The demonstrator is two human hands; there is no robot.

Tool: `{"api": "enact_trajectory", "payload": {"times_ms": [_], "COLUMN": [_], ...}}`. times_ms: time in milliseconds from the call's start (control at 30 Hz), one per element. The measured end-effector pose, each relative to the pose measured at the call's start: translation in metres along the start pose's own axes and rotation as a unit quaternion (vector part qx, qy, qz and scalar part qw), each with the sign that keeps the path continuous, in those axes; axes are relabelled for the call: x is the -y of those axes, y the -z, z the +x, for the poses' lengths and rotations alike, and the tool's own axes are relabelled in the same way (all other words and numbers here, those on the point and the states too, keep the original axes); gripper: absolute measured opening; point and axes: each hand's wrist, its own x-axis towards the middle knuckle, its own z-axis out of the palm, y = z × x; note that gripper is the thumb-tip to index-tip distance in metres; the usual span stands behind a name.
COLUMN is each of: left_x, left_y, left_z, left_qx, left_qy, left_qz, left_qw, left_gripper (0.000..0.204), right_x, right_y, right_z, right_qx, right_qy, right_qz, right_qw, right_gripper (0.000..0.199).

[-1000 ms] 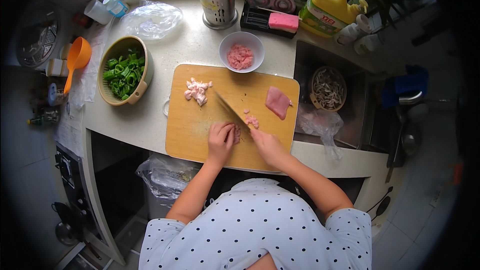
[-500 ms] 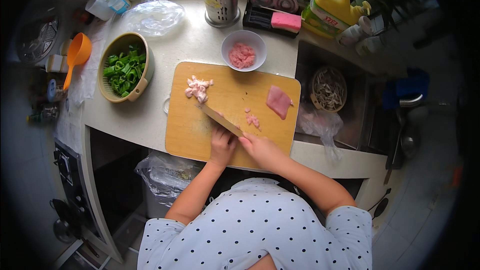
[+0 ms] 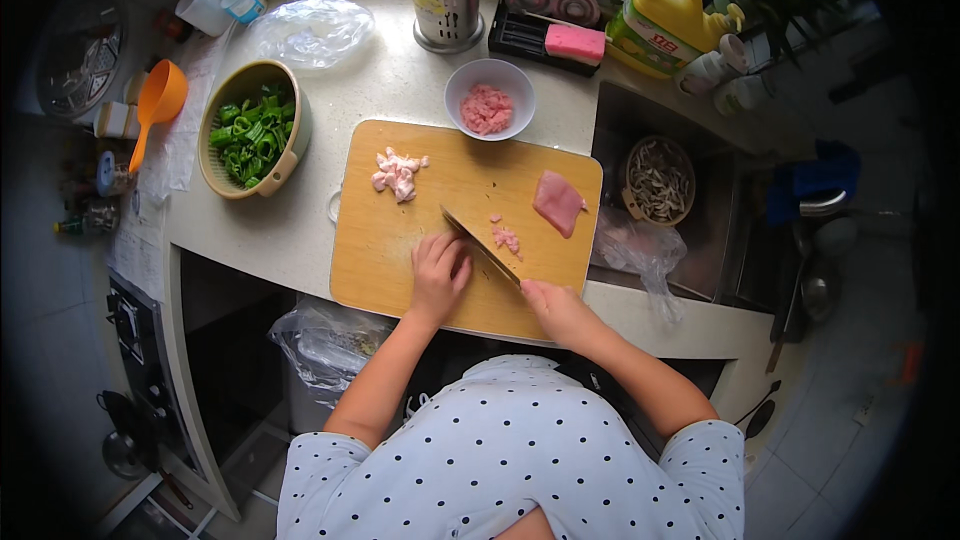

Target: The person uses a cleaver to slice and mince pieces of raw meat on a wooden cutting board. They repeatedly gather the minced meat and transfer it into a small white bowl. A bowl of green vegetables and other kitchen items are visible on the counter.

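My right hand [image 3: 558,312] grips the handle of a kitchen knife [image 3: 482,247], whose blade slants up and left over the wooden cutting board [image 3: 385,260]. Just left of the blade, my left hand [image 3: 438,275] rests on the board with bent fingers close together; whatever lies under them is hidden. A few small bits of pink meat [image 3: 507,239] sit right of the blade. Farther right is a flat slab of raw meat [image 3: 558,204]. Pale, fatty pieces [image 3: 398,176] are heaped at the board's upper left. Beyond the far edge, a white bowl [image 3: 526,100] holds minced meat [image 3: 486,109].
A colander [image 3: 292,155] of cut green peppers stands left, near an orange ladle [image 3: 150,105]. Behind are a plastic bag [image 3: 310,28], a chopstick holder [image 3: 447,15], a pink sponge [image 3: 575,41] and a yellow jug [image 3: 665,25]. The sink [image 3: 700,270] at right holds a basket [image 3: 632,202] of greyish strips.
The knife has moved right, its tip leaving the area by the pale pieces for the middle of the board. My left hand has shifted slightly left and away from my right hand.
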Motion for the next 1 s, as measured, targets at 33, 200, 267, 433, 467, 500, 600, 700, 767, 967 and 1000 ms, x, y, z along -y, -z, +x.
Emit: {"api": "enact_trajectory", "payload": {"times_ms": [33,200,267,433,467,500,600,700,767,967,1000], "left_x": [0.0,0.011,0.009,-0.003,-0.002,-0.002,-0.002,0.004,0.007,0.012,0.013], "left_y": [-0.001,-0.004,0.001,0.014,0.014,0.013,0.01,0.006,0.004,-0.007,-0.005], "left_z": [0.0,0.0,0.0,-0.014,-0.016,-0.017,-0.017,-0.017,-0.015,-0.016,-0.017], "left_qx": [0.007,0.029,0.027,-0.065,-0.053,-0.048,-0.032,-0.031,-0.017,-0.042,-0.047], "left_qy": [0.006,-0.021,-0.004,0.066,0.066,0.059,0.046,0.034,0.033,-0.013,-0.025], "left_qz": [0.002,-0.01,-0.031,-0.037,-0.049,-0.045,-0.041,-0.044,-0.049,-0.021,0.0], "left_qw": [1.0,0.999,0.999,0.995,0.995,0.996,0.998,0.998,0.998,0.999,0.999], "left_gripper": [0.023,0.024,0.027,0.034,0.036,0.037,0.041,0.042,0.041,0.034,0.033], "right_x": [0.001,0.018,0.006,0.006,0.005,0.006,0.008,0.01,0.016,0.022,0.024], "right_y": [-0.005,-0.012,-0.011,-0.004,-0.006,-0.008,-0.014,-0.017,-0.017,-0.048,-0.047], "right_z": [0.001,0.025,0.032,0.002,-0.004,-0.009,-0.018,-0.019,-0.017,0.041,0.041], "right_qx": [-0.012,-0.018,-0.014,-0.053,-0.064,-0.052,-0.032,-0.027,-0.008,-0.032,-0.027], "right_qy": [0.007,0.035,0.023,0.064,0.085,0.085,0.079,0.057,0.03,0.111,0.107], "right_qz": [-0.003,0.008,0.046,0.013,0.01,-0.01,-0.067,-0.115,-0.149,-0.112,-0.109], "right_qw": [1.0,0.999,0.999,0.996,0.994,0.995,0.994,0.991,0.988,0.987,0.988], "right_gripper": [0.044,0.045,0.044,0.043,0.042,0.042,0.041,0.042,0.043,0.044,0.043]}}
